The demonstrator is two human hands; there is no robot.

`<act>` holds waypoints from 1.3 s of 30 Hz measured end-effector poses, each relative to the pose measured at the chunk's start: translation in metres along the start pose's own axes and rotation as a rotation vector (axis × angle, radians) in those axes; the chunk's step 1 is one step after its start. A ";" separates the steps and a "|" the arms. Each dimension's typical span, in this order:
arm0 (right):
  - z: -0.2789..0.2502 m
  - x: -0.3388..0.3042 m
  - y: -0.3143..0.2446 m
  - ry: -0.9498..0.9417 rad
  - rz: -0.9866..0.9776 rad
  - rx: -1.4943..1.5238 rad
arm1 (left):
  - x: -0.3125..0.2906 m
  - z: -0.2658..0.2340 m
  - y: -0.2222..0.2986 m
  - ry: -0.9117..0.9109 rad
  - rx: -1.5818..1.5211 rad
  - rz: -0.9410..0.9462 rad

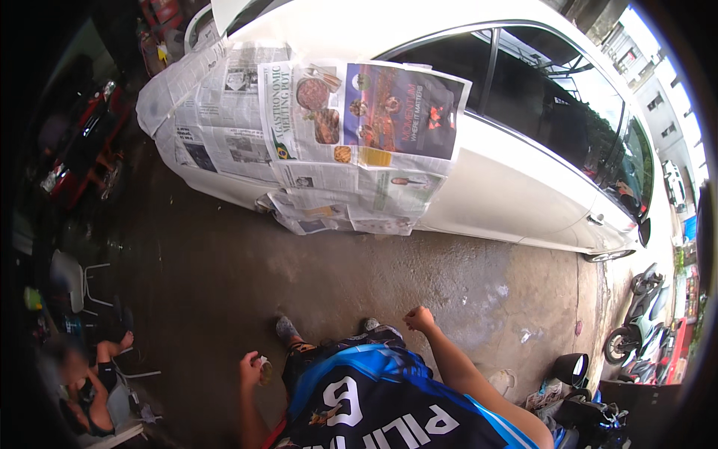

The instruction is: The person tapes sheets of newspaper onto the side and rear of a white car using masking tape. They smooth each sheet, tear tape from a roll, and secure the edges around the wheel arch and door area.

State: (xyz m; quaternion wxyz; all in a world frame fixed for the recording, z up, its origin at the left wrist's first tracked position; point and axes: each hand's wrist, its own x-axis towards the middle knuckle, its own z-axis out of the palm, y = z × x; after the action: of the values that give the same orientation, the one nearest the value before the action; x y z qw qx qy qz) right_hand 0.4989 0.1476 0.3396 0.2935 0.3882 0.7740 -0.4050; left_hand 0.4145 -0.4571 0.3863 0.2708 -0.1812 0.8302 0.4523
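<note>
My left hand (pixel 251 370) is low in the head view, beside my left thigh, its fingers closed on a small yellowish, roundish thing (pixel 265 370) whose kind I cannot make out. Out in front of my right leg is my right hand (pixel 419 319), fingers curled; whatever is in them, if anything, is too small to see. Neither hand touches the white car (pixel 516 179) ahead of me. Newspaper sheets (pixel 307 172) cover the car's rear side and its end at the left, with their lower edges hanging loose near the wheel area.
Wet concrete floor (pixel 224 277) lies between me and the car. A person (pixel 97 382) sits at the lower left, near a white chair (pixel 69 280). A red motorcycle (pixel 82 150) stands in shade at left. Another motorcycle (pixel 636 322) and a black bucket-like thing (pixel 571 367) are at right.
</note>
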 end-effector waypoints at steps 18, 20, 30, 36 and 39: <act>0.236 0.007 -0.309 0.147 -0.426 -0.407 | -0.004 -0.256 -0.250 0.091 -0.362 -0.760; 0.243 0.012 -0.348 0.105 -0.469 -0.393 | 0.037 -0.282 -0.250 0.007 -0.387 -0.717; 0.277 0.102 -0.618 0.018 -0.605 -0.199 | 0.267 -0.323 -0.068 0.053 0.149 -0.084; 0.334 0.143 -0.834 -0.175 -0.889 -0.285 | 0.314 -0.442 -0.063 0.243 -0.140 -0.332; 0.353 0.151 -0.914 -0.352 -0.889 -0.304 | 0.321 -0.486 -0.057 0.415 -0.381 -0.491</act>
State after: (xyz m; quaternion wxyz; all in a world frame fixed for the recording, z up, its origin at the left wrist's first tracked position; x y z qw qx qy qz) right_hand -0.2976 -0.4378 0.4114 0.2721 -0.1005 0.8534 -0.4331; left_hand 0.0543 -0.9175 0.3677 0.1584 -0.5099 0.7002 0.4740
